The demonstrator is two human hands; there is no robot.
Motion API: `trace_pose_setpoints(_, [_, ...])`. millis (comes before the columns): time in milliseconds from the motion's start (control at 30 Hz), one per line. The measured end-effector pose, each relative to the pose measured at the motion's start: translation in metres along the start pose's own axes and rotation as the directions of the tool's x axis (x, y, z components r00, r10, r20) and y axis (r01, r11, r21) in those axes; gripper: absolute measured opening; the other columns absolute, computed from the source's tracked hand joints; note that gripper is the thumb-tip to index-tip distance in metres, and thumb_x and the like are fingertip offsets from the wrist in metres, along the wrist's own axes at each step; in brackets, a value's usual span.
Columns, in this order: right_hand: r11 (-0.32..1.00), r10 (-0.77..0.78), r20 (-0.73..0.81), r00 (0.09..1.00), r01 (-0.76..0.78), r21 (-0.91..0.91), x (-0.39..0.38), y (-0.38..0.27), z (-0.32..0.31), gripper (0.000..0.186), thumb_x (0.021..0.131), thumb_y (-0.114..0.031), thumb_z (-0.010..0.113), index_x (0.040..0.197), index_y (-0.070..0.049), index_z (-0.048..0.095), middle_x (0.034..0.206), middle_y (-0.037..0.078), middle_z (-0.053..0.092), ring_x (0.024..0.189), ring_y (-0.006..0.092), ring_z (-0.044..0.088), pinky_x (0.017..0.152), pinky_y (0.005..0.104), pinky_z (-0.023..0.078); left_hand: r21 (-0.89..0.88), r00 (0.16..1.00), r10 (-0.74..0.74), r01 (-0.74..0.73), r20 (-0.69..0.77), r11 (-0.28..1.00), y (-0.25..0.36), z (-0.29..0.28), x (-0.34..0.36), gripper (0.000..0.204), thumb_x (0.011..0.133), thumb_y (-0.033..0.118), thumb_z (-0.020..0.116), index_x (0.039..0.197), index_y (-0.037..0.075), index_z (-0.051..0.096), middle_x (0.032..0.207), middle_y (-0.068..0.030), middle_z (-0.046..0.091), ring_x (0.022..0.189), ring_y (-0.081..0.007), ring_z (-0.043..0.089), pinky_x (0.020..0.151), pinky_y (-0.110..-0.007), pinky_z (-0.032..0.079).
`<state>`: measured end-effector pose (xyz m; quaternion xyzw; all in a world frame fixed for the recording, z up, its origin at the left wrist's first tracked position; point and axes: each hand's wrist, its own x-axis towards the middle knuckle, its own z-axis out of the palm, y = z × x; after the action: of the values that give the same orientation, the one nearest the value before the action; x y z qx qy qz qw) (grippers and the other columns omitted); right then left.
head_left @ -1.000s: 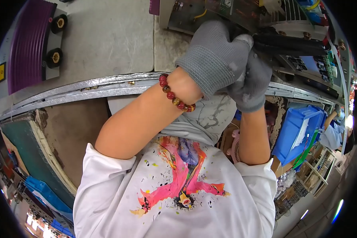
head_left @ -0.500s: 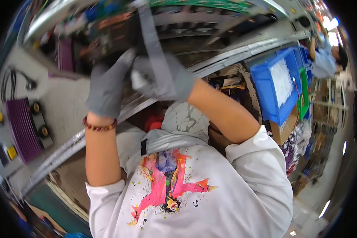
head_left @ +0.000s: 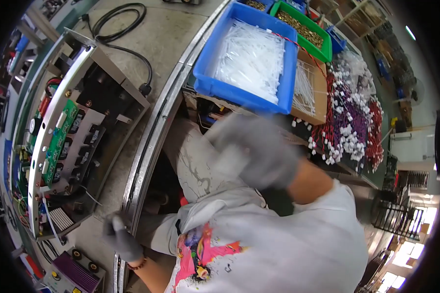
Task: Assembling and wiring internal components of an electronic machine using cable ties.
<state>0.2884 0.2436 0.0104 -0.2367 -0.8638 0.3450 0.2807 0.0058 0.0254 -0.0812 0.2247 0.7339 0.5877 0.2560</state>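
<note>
My left hand (head_left: 123, 238), in a grey glove, is by the metal edge of the bench, beside the lower corner of an open metal chassis (head_left: 102, 139). Its fingers are curled in; what they hold, if anything, is hidden. A thin white cable tie (head_left: 90, 196) sticks out of the chassis just above that hand. My right hand (head_left: 256, 151), also gloved in grey, is smeared by motion over my lap, close below a blue bin (head_left: 244, 100). White cable ties (head_left: 249, 56) fill that bin. Blur hides the right fingers and anything in them.
A green bin (head_left: 327, 46) of small brass-coloured parts and a cardboard box (head_left: 318, 80) stand beyond the blue bin. Bundled wires with white connectors (head_left: 349, 117) lie at the right. A black power cord (head_left: 146, 63) and a purple-finned unit (head_left: 73, 271) rest on the bench.
The view has swung right toward the bins. My hands, close together over the chassis before, are now apart; the right has moved toward the blue bin, while the left stays by the chassis.
</note>
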Motion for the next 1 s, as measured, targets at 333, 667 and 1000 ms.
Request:
trace_pose_setpoints(333, [0.371, 0.449, -0.037, 0.893, -0.224, -0.901, 0.06, 0.17, -0.107, 0.02, 0.081, -0.02, 0.06, 0.098, -0.009, 0.063, 0.098, 0.017, 0.065, 0.095, 0.0371, 0.061, 0.083, 0.0445, 0.048, -0.079, 0.644, 0.417, -0.486, 0.641, 0.871, 0.041, 0.093, -0.009, 0.025, 0.077, 0.019, 0.073, 0.093, 0.001, 0.067, 0.077, -0.0094, 0.062, 0.067, -0.0212, 0.058, 0.061, -0.03, 0.046])
trace_pose_setpoints(667, [0.516, 0.081, -0.563, 0.822, -0.518, -0.682, 0.017, 0.199, -0.206, 0.029, 0.091, -0.028, 0.05, 0.108, -0.011, 0.066, 0.101, 0.015, 0.067, 0.087, 0.0316, 0.066, 0.077, 0.0396, 0.051, 0.691, 0.75, 0.505, -0.631, 0.427, 0.353, 0.048, 0.114, 0.049, 0.039, 0.083, 0.012, 0.06, 0.12, 0.001, 0.057, 0.122, -0.0246, 0.056, 0.086, -0.04, 0.065, 0.075, -0.045, 0.054])
trace_pose_setpoints(1000, [0.951, 0.306, -0.37, 0.877, -0.261, 0.167, 0.02, 0.06, 0.116, 0.017, 0.079, -0.001, 0.056, 0.094, 0.001, 0.063, 0.082, 0.019, 0.065, 0.072, 0.0323, 0.066, 0.067, 0.0347, 0.054, 0.876, 0.882, 0.301, -0.433, 0.362, 0.214, 0.035, 0.151, 0.126, 0.038, 0.082, 0.015, 0.056, 0.119, 0.01, 0.059, 0.082, -0.0144, 0.068, 0.08, -0.035, 0.065, 0.07, -0.045, 0.053])
